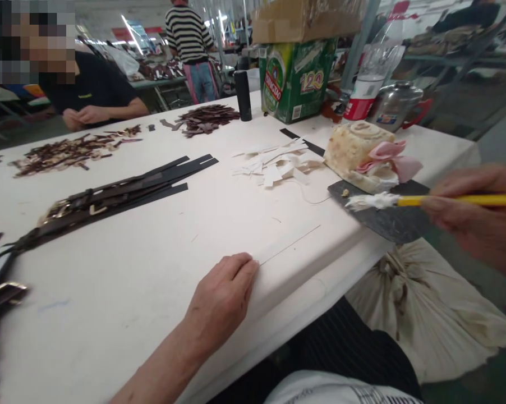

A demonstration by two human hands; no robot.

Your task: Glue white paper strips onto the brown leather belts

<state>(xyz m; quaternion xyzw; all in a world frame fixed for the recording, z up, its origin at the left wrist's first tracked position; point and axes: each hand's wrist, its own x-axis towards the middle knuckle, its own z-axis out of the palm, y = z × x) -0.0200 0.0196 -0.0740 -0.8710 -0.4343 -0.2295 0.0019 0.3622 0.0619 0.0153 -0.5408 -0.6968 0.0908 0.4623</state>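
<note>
My right hand grips a brush with a thin yellow handle. Its tip is a ragged white clump, held over a dark flat board at the table's edge. Behind the tip stands a crusted cream-coloured container with pink cloth tucked against it. My left hand rests on the white tabletop, fingers curled together and pointing down. From its fingertips a thin dark line, perhaps a thread, runs toward the board. Whatever the left fingers pinch is hidden.
White strips lie mid-table. Dark belts with buckles lie left, and piles of short brown pieces farther back. A black bottle, green carton, plastic bottle and metal pot stand behind. A co-worker sits opposite. A tied sack is below.
</note>
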